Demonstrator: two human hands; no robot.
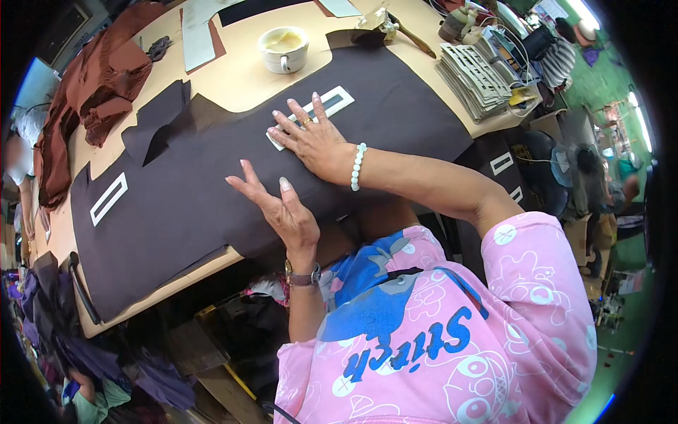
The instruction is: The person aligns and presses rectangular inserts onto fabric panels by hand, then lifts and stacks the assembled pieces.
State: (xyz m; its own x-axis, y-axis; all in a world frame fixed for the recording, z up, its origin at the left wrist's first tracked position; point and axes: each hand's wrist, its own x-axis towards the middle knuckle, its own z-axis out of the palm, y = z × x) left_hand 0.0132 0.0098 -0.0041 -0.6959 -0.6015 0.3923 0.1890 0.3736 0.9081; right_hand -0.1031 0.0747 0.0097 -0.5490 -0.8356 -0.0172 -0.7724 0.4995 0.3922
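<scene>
Dark fabric pieces (395, 92) are spread over the pale table. My right hand (314, 141), with a bead bracelet at the wrist, lies with fingers spread on a white rectangular frame (342, 96) that rests on the fabric. The palm covers part of this frame. Below and to the left, my left hand (286, 215), wearing a watch, is held over the fabric with its fingers apart and nothing in them. A second white frame (97, 214) lies on the fabric at the left.
A white cup (284, 51) of yellowish paste stands beyond the fabric. A brush (415, 39) lies at the far edge, near stacked card-like pieces (474, 81). Rust-brown cloth (106, 88) lies at the left. Another person's arm (27, 205) shows at the left edge.
</scene>
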